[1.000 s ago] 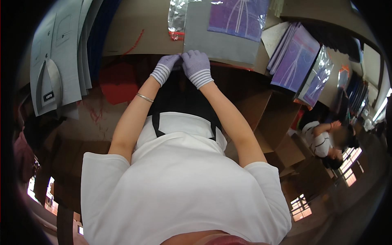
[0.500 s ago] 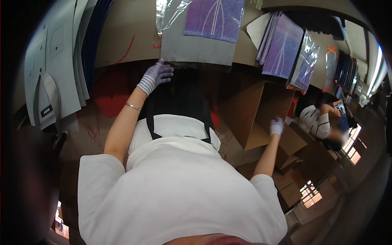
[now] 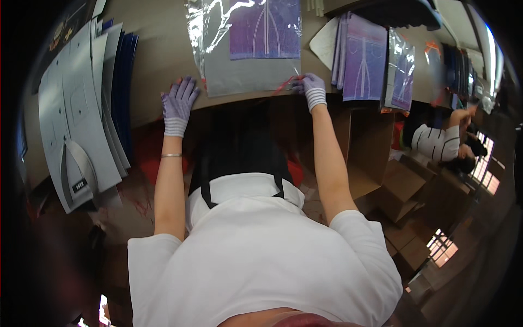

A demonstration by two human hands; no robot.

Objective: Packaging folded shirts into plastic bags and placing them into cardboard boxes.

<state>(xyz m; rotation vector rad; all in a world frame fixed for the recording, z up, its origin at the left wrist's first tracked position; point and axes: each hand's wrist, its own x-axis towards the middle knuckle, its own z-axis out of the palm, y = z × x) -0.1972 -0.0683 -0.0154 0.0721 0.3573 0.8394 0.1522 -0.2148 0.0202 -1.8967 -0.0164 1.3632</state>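
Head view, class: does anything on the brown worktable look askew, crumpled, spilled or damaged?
Mostly tidy. The clear plastic bag lies slightly tilted, its upper left part wrinkled and glaring. The right hand touches its lower right corner by a thin red strip; the left hand lies flat on the table. Nothing spilled.

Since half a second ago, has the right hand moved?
Yes. The right hand has come up from beside the cardboard box to the near edge of the table, at the lower right corner of the clear-bagged grey packet.
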